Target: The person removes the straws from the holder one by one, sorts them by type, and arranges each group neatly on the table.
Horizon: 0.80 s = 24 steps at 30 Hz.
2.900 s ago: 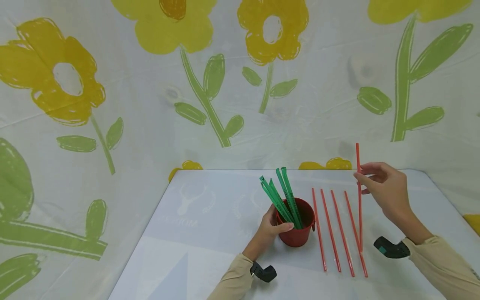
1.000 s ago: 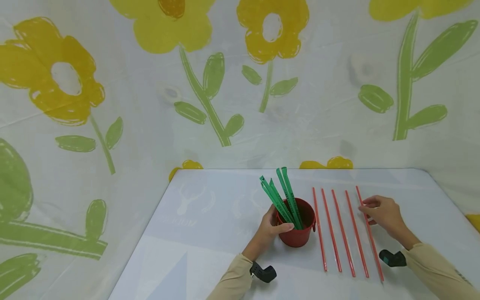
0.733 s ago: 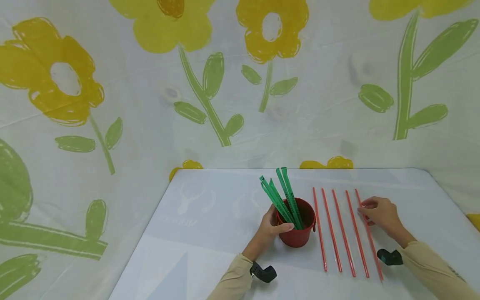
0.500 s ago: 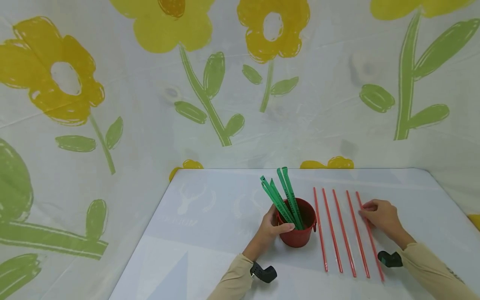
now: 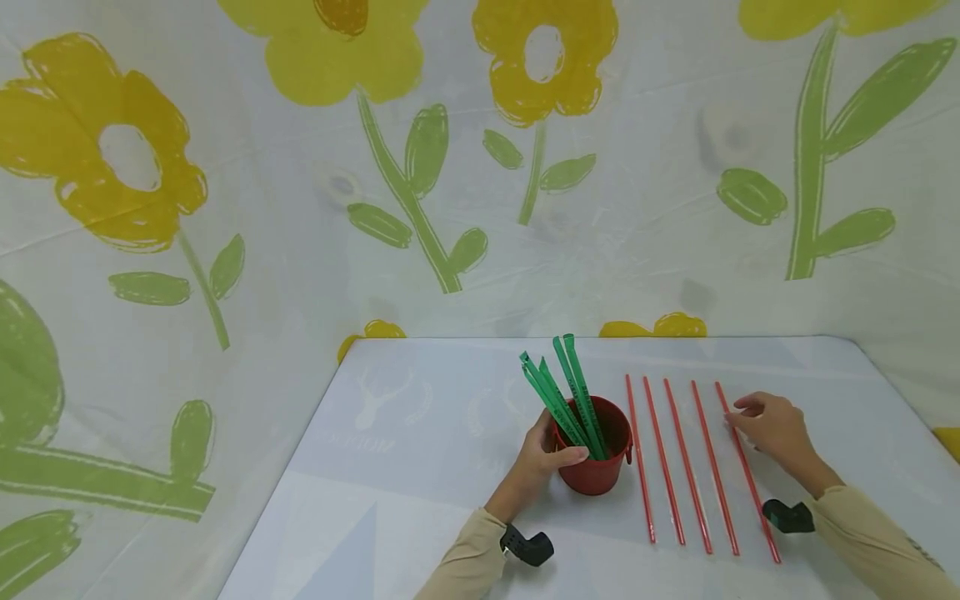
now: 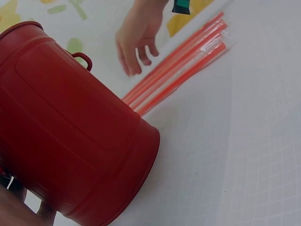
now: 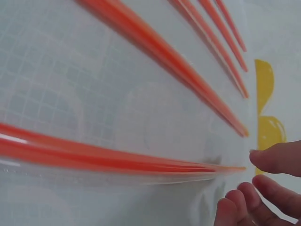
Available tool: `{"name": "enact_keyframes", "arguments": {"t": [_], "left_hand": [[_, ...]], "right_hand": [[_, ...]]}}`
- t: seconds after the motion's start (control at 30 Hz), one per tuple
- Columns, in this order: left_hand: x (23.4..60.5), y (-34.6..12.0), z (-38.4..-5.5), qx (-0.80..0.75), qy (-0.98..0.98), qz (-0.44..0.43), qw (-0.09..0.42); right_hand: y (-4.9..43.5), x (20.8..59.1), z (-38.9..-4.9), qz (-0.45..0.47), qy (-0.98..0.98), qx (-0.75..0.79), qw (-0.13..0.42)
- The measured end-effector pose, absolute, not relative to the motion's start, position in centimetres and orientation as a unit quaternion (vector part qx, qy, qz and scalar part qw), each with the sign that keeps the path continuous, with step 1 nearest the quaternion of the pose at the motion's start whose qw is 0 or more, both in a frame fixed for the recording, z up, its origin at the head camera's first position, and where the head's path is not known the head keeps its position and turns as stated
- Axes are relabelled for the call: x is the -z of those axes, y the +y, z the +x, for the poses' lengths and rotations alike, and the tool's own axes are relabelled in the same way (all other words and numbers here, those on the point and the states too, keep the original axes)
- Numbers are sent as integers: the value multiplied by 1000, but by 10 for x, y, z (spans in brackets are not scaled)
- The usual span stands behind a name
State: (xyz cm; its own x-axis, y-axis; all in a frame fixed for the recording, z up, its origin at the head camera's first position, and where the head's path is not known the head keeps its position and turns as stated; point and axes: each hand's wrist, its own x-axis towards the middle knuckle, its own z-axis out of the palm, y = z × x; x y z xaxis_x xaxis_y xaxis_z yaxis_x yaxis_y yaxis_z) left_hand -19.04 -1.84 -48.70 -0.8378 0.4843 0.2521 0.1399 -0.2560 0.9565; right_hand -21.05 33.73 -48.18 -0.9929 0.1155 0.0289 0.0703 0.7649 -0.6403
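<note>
My left hand (image 5: 534, 461) grips the side of a small red bucket (image 5: 591, 479), its thumb over the rim. Inside lean several green-wrapped straws (image 5: 553, 398), their tops sticking out. To the right, several red straws (image 5: 681, 458) in clear wrappers lie in a row on the table, roughly side by side. Beside the rightmost red straw (image 5: 750, 482) is my right hand (image 5: 776, 429). In the right wrist view, that hand's thumb and fingers (image 7: 275, 157) are parted, off the straw (image 7: 108, 160). The bucket (image 6: 70, 117) covers most of the left hand in the left wrist view.
The white table (image 5: 420, 433) ends at a back edge against a flower-printed cloth (image 5: 660, 250). Black wrist devices sit on the left (image 5: 527, 546) and right (image 5: 787, 517) forearms.
My right hand lowered a red straw onto the table at the row's right end, shifted it slightly, then let go of it. The left hand and bucket stayed put.
</note>
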Motion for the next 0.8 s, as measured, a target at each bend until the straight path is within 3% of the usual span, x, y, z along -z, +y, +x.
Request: {"name": "enact_keyframes", "arguments": {"t": [0.23, 0.57, 0.8], "left_hand": [[481, -19, -188, -749, 601, 256, 116], [476, -19, -185, -743, 607, 256, 118], [486, -18, -190, -740, 612, 250, 120]], "right_hand": [[335, 472, -209, -44, -938, -341, 37], [320, 453, -209, 4, -932, -349, 97], [304, 440, -208, 33, -929, -354, 107]]}}
